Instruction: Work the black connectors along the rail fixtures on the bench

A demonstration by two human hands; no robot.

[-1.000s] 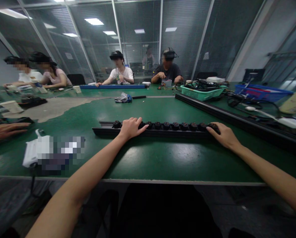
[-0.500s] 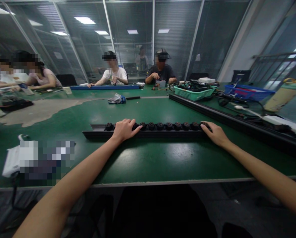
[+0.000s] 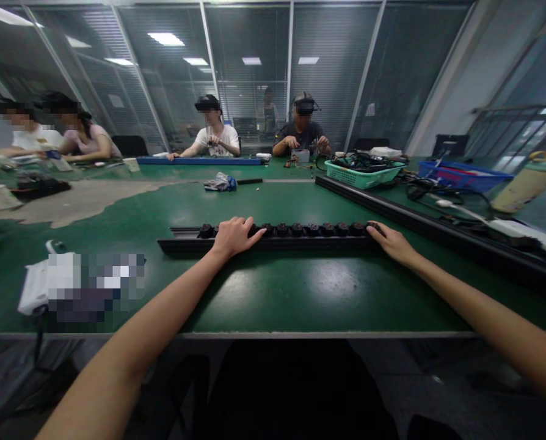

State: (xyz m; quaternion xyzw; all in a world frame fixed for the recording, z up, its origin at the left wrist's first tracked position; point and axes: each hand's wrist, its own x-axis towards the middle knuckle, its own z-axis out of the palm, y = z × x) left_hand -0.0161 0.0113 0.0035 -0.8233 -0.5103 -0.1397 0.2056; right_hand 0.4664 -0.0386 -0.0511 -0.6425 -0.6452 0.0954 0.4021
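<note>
The left hand is resting on a black rail, with its fingers spreading wide across the top. The right hand is lying at the rail's right end, with its fingertips set narrowly together, touching the last of a row of dark round parts. Whether either hand is gripping cannot be determined. The rail is lying lengthwise on a green workbench, with a green basket standing beyond it.
</note>
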